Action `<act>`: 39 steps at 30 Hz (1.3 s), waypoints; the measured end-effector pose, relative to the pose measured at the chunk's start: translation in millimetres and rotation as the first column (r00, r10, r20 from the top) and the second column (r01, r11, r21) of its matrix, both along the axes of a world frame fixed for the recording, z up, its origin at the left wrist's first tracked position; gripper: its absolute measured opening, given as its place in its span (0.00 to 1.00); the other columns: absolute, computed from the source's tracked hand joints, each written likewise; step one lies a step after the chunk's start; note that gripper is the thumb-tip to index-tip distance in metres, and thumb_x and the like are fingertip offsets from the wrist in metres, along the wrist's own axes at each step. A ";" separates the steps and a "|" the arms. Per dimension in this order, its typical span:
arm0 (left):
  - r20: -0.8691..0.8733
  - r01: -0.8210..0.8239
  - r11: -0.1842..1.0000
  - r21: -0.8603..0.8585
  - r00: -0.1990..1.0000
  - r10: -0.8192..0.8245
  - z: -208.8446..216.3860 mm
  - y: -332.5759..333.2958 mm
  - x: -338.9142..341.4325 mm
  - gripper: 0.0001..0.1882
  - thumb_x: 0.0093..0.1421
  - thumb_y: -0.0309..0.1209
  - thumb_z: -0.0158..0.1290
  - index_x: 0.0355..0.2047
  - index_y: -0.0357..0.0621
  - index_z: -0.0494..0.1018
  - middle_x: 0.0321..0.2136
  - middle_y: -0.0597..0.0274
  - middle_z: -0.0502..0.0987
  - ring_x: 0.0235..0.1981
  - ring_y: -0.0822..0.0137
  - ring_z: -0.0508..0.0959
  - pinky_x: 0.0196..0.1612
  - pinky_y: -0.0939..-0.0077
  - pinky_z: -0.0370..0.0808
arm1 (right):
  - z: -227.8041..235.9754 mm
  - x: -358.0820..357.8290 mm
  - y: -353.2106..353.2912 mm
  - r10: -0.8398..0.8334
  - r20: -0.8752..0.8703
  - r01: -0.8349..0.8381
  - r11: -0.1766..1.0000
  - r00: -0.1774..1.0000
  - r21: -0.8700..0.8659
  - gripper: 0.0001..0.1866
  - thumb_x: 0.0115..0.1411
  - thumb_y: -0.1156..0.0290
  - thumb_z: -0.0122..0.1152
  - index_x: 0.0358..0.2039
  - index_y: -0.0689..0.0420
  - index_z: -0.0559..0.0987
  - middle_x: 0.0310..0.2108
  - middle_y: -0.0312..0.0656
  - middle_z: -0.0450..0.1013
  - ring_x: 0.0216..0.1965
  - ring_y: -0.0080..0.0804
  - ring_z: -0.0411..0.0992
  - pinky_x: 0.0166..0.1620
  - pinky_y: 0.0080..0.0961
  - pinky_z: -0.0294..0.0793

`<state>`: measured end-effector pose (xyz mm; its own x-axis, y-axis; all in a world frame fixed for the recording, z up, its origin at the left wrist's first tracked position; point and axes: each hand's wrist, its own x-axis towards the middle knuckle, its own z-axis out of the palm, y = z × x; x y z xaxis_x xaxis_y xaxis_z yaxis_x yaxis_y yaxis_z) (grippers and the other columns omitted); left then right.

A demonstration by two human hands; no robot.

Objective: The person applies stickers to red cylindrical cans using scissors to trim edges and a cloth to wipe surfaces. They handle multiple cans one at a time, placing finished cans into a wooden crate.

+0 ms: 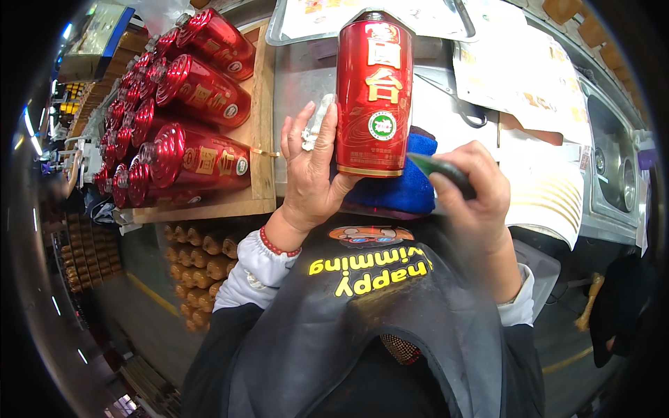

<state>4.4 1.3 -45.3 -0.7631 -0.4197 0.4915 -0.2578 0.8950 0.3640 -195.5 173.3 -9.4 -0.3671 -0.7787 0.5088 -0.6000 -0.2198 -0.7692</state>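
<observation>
A tall red bottle [373, 90] with gold lettering and a round green-and-white seal lies on a folded blue towel [418, 191], its dark neck pointing away from me. My left hand [306, 167] steadies it at the base's left corner: the index finger runs along its side, the thumb is by the bottom edge. The other fingers are spread, with white wrapping on one of them. In my right hand [481, 184], closed and slightly blurred, is a green flat scraper-like piece [449, 174]. Its pointed tip is close to the bottle's lower right edge.
On the left, a wooden tray [261, 139] carries several red bottles [202, 157] with clear-topped caps. Scissors [453, 97] lie right of the bottle, near sheets of labels [523, 76]. A metal tray [279, 28] is at the back, a metal basin [613, 146] at far right.
</observation>
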 end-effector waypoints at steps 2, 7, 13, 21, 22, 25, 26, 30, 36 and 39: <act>0.005 0.005 1.000 0.010 1.000 -0.005 -1.0 -0.5 -0.7 0.48 0.66 0.62 0.47 0.71 0.33 0.55 0.64 0.49 0.70 0.68 0.41 0.59 0.70 0.41 0.46 | -10.3 3.2 1.2 0.022 -0.192 -0.039 0.995 0.981 -0.090 0.19 0.46 0.78 0.73 0.41 0.59 0.82 0.31 0.40 0.72 0.30 0.38 0.71 0.35 0.33 0.71; -0.048 -0.005 0.999 0.041 0.999 0.007 1.7 1.5 -2.1 0.47 0.66 0.61 0.50 0.71 0.35 0.58 0.64 0.50 0.70 0.68 0.41 0.59 0.70 0.40 0.45 | -8.2 0.4 4.7 0.190 -0.294 -0.226 0.970 0.937 -0.092 0.23 0.40 0.76 0.74 0.41 0.58 0.81 0.31 0.38 0.71 0.30 0.37 0.69 0.36 0.36 0.67; 0.076 -0.015 0.951 -0.308 0.996 0.040 45.5 4.4 -6.1 0.42 0.58 0.58 0.61 0.66 0.45 0.69 0.60 0.56 0.75 0.68 0.46 0.58 0.72 0.43 0.42 | -12.0 0.2 7.2 0.051 -0.188 -0.075 0.990 0.981 -0.122 0.19 0.45 0.80 0.74 0.40 0.60 0.82 0.28 0.42 0.72 0.28 0.37 0.69 0.32 0.31 0.67; 0.053 -0.062 0.978 -0.199 0.996 0.074 32.3 0.4 -5.0 0.46 0.51 0.56 0.66 0.67 0.52 0.67 0.61 0.59 0.74 0.69 0.48 0.55 0.71 0.40 0.38 | -13.8 -3.9 11.1 -0.025 -0.095 0.017 0.996 0.995 -0.085 0.15 0.52 0.80 0.73 0.41 0.63 0.82 0.28 0.43 0.74 0.28 0.33 0.73 0.29 0.26 0.71; 0.076 -0.066 0.960 -0.271 0.993 0.089 39.4 1.5 -7.0 0.47 0.50 0.56 0.66 0.68 0.52 0.67 0.61 0.58 0.74 0.69 0.48 0.54 0.71 0.40 0.37 | -14.1 -4.3 10.7 -0.026 -0.092 0.018 0.996 0.995 -0.085 0.15 0.53 0.80 0.73 0.41 0.63 0.82 0.28 0.43 0.74 0.28 0.33 0.73 0.30 0.26 0.71; 0.037 -0.029 0.965 -0.261 0.999 0.040 43.4 2.0 -8.8 0.47 0.50 0.56 0.66 0.68 0.53 0.66 0.62 0.57 0.73 0.69 0.48 0.54 0.71 0.41 0.38 | -13.3 -5.2 8.8 -0.022 -0.085 0.014 0.996 0.996 -0.087 0.14 0.54 0.80 0.73 0.41 0.63 0.82 0.28 0.43 0.74 0.28 0.32 0.74 0.30 0.25 0.72; 0.024 -0.020 0.976 -0.218 0.999 0.026 42.0 1.6 -8.3 0.47 0.51 0.56 0.66 0.68 0.53 0.66 0.62 0.57 0.73 0.69 0.48 0.54 0.71 0.41 0.38 | -13.8 -4.8 8.7 -0.018 -0.085 0.011 0.996 0.996 -0.086 0.14 0.54 0.80 0.72 0.41 0.64 0.82 0.28 0.43 0.74 0.28 0.32 0.74 0.30 0.25 0.72; 0.040 -0.062 0.981 -0.186 0.997 0.071 37.2 -3.1 -4.1 0.45 0.52 0.57 0.65 0.67 0.54 0.67 0.62 0.59 0.73 0.70 0.47 0.53 0.72 0.42 0.38 | -13.9 -7.0 8.1 -0.032 -0.118 0.021 0.996 0.992 -0.086 0.13 0.55 0.79 0.72 0.41 0.64 0.82 0.28 0.43 0.74 0.28 0.32 0.74 0.30 0.24 0.71; 0.041 -0.028 0.954 -0.298 0.998 0.042 47.1 0.2 -10.7 0.45 0.51 0.60 0.65 0.66 0.53 0.70 0.61 0.59 0.73 0.69 0.48 0.54 0.72 0.42 0.38 | -16.1 -3.3 6.8 -0.023 -0.043 0.021 0.999 0.999 -0.045 0.11 0.55 0.79 0.71 0.40 0.63 0.81 0.28 0.43 0.75 0.28 0.33 0.74 0.30 0.25 0.72; 0.037 -0.056 0.985 -0.163 0.997 0.063 37.9 -2.4 -6.5 0.46 0.50 0.60 0.65 0.66 0.52 0.70 0.62 0.56 0.72 0.69 0.49 0.55 0.72 0.42 0.38 | -17.8 -5.9 8.2 -0.041 -0.069 0.038 0.999 0.997 -0.039 0.11 0.55 0.80 0.70 0.39 0.63 0.81 0.29 0.44 0.75 0.28 0.33 0.74 0.31 0.25 0.72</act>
<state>-2.1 -1.1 -7.3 -0.7602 -0.3827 0.5250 -0.3245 0.9237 0.2035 -201.4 181.5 -27.2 -0.3599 -0.7443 0.5626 -0.6606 -0.2225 -0.7170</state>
